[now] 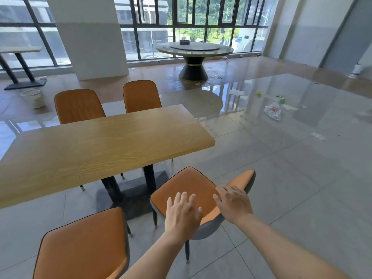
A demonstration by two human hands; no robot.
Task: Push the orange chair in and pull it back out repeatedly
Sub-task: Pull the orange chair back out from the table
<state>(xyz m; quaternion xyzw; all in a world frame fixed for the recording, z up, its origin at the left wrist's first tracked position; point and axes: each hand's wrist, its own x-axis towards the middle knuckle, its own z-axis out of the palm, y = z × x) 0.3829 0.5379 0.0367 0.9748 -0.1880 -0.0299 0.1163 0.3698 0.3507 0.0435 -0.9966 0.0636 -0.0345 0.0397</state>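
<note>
Both hands' fingers spread loosely: left hand (182, 215) and right hand (234, 203) apparently resting on the orange chair (189, 188) backrest.

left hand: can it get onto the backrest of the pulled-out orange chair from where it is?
Probably yes. The left hand hovers open over the orange chair at the near end of its backrest, with nothing between them. The right hand already rests on the backrest further along, leaving the near end free.

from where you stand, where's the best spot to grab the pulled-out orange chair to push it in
Probably the backrest's top edge, from behind, the side away from the table. The chair faces the table with its back toward you, and that rim is a narrow, raised edge both hands can wrap. The right hand already rests there; the left hand hovers open near the seat.
</note>
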